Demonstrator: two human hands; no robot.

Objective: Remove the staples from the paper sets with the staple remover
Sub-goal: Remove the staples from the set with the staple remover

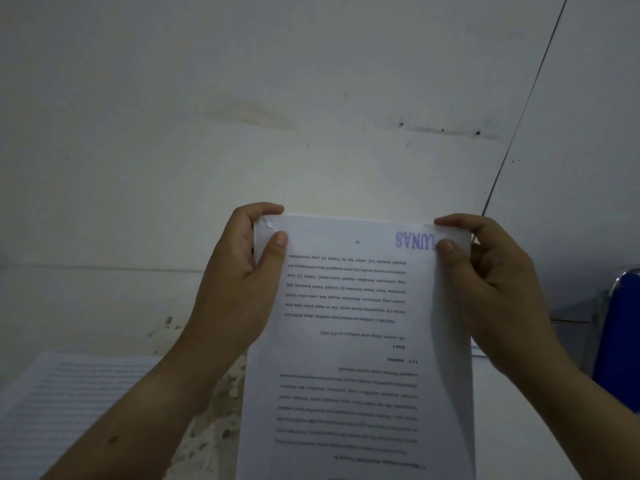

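A set of printed paper sheets (353, 341) is held up in front of me, text upside down, with a purple "LUNAS" stamp near its top right. My left hand (242, 278) pinches the top left corner, thumb on the front. My right hand (491, 282) pinches the top right corner the same way. A small torn or punched mark (268, 223) shows at the top left corner by my left thumb. No staple remover is in view.
Another printed paper sheet (65, 400) lies on the speckled surface (214, 427) at the lower left. A blue chair (620, 341) stands at the right edge. A pale wall (277, 98) fills the background.
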